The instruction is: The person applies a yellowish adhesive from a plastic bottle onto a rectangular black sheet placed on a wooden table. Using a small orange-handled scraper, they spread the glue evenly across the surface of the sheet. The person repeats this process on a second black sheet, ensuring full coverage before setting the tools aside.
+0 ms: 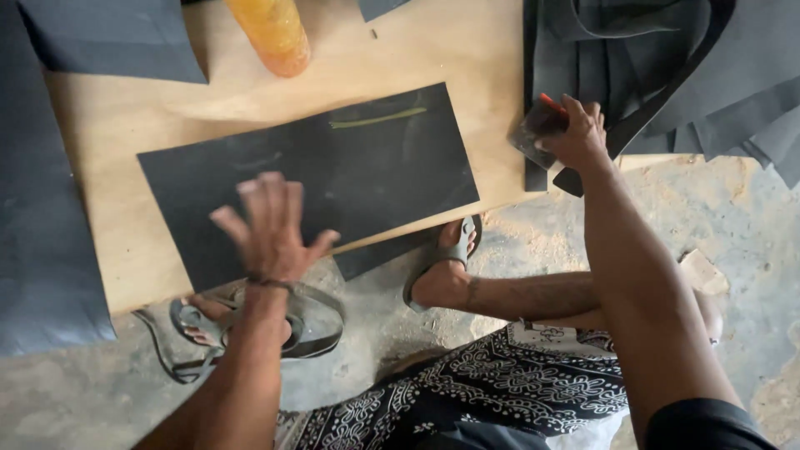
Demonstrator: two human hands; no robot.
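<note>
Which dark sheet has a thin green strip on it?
The rectangular sheet on the wooden board, under the left hand; the strip lies near its far edge.

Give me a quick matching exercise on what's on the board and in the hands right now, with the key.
Things:
1. black sheet
2. orange bottle
3. left hand
4. right hand

States:
A. stands at the board's far edge
B. grips a small dark tool with a red tip
C. lies flat on the wooden board
D. open, fingers spread, over the sheet's near edge

Pairs: 1-C, 2-A, 3-D, 4-B
</note>
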